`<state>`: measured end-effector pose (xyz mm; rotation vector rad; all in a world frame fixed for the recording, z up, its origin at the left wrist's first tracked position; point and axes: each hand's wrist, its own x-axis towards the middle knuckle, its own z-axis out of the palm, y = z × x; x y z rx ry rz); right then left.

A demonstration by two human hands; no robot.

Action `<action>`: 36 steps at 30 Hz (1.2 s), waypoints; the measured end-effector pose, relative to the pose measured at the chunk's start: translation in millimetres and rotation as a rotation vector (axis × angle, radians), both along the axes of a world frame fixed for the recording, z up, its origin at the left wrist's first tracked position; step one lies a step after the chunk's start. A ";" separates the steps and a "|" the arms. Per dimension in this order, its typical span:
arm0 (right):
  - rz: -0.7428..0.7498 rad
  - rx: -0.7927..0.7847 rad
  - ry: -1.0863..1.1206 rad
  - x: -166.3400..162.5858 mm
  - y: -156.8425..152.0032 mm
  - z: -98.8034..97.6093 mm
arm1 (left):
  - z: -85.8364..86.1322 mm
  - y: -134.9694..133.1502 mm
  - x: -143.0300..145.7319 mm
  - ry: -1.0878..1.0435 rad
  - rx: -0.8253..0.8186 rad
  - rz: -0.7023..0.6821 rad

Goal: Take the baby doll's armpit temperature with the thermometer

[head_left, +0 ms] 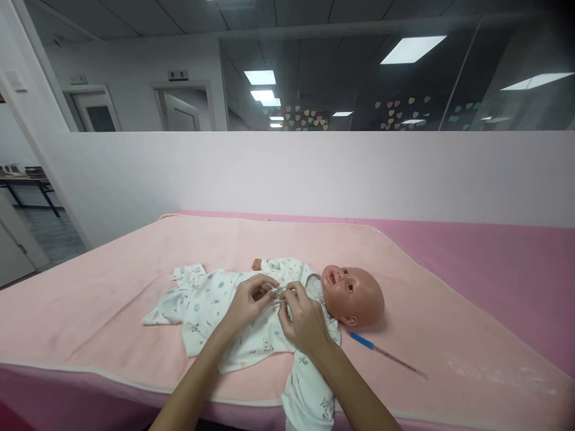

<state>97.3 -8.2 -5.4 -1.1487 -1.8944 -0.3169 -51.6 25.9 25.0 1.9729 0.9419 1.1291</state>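
Note:
A baby doll (pixel 359 296) lies on its back, head to the right, dressed in a white printed baby shirt (pixel 265 344) and matching trousers (pixel 171 306). Over the doll's chest my left hand (pixel 252 297) has its thumb and fingers pinched at the front of the shirt. Close beside it, my right hand (pixel 305 317) pinches the same spot from the right. A thin white strip of cloth, perhaps a tie, shows between the fingertips; its exact shape is too small to make out. One sleeve (pixel 308 392) stretches toward me below my right wrist.
A thin stick with a blue end (pixel 362 341) lies near the doll's head. Under everything is a peach blanket (pixel 112 287) over a pink mat (pixel 494 269). A white wall (pixel 314 173) with a window above it stands behind. Clear plastic (pixel 498 372) seems to lie at the right.

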 end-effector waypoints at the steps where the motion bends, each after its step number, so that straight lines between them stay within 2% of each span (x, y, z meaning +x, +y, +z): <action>1: 0.024 0.014 0.019 0.2 0.2 -0.2 | 0.9 -0.3 -0.3 0.000 -0.002 -0.011; 5: 0.025 0.069 0.120 -0.9 2.4 -1.5 | 5.1 -1.7 -0.9 0.023 0.042 -0.076; 7: 0.011 0.081 0.146 -1.9 3.8 -1.9 | 5.7 -2.1 -0.8 0.061 0.087 -0.066; 14: 0.024 0.051 0.225 -2.1 5.1 -1.4 | -3.2 -7.3 -1.0 0.194 0.278 0.073; 19: 0.036 0.035 0.218 -1.6 3.0 -1.4 | -7.2 -17.8 -1.7 0.258 0.469 0.217; 23: 0.045 0.041 0.201 -2.1 3.1 -2.4 | -12.4 -26.6 -6.9 0.288 0.553 0.324; 27: 0.040 0.041 0.214 -1.8 3.8 -3.1 | -23.0 -33.7 -27.1 0.268 0.612 0.498; 30: 0.036 0.026 0.236 -1.1 3.0 -2.3 | -26.3 -37.3 -43.8 0.149 0.649 0.751; 32: 0.035 0.026 0.239 -0.9 2.2 -1.6 | -22.0 -38.8 -46.7 0.121 0.691 0.885; 34: 0.041 0.027 0.242 -1.0 1.6 -1.3 | -13.3 -39.2 -39.9 0.195 0.732 0.843; 36: 0.051 0.028 0.243 -1.2 1.6 -1.6 | -4.2 -38.2 -25.4 0.332 0.729 0.623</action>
